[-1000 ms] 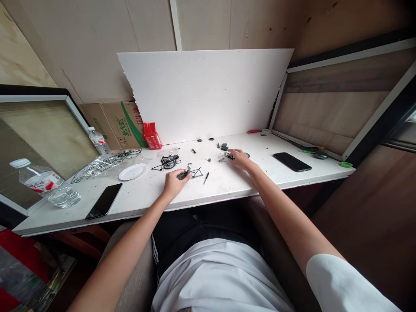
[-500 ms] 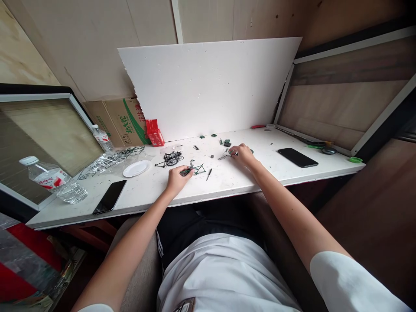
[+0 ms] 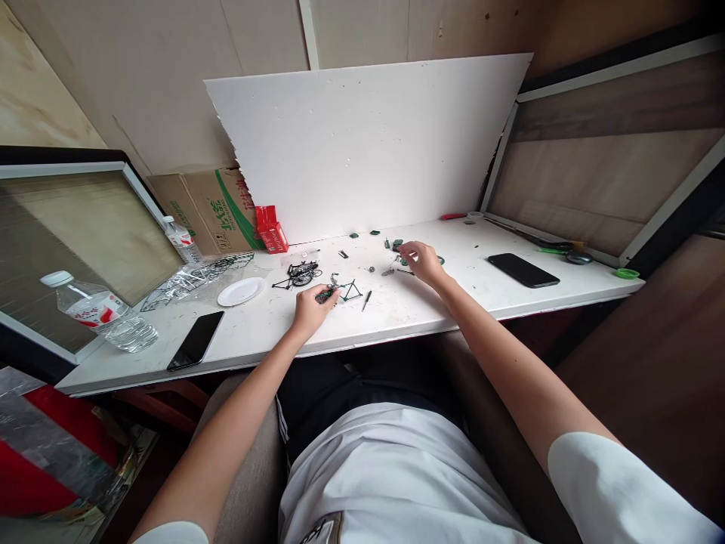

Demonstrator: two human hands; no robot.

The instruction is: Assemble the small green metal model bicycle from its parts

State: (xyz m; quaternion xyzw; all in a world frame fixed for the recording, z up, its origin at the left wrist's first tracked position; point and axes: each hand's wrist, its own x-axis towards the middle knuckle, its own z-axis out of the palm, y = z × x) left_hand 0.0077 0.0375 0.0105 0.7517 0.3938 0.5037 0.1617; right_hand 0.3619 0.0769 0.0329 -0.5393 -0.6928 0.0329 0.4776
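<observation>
Green model frame [image 3: 347,290], white table [image 3: 396,311] (grey-scuffed), black phone [image 3: 524,270] — red box [image 3: 272,229]

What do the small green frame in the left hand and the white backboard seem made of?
The green frame: thin dark-green struts, probably moulded plastic, possibly painted metal; too small to settle. The white backboard: matte, ragged left edge, pitted face, likely foam sheet.

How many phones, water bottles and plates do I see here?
Phones: 2
Water bottles: 2
Paper plates: 1
Total: 5
</observation>
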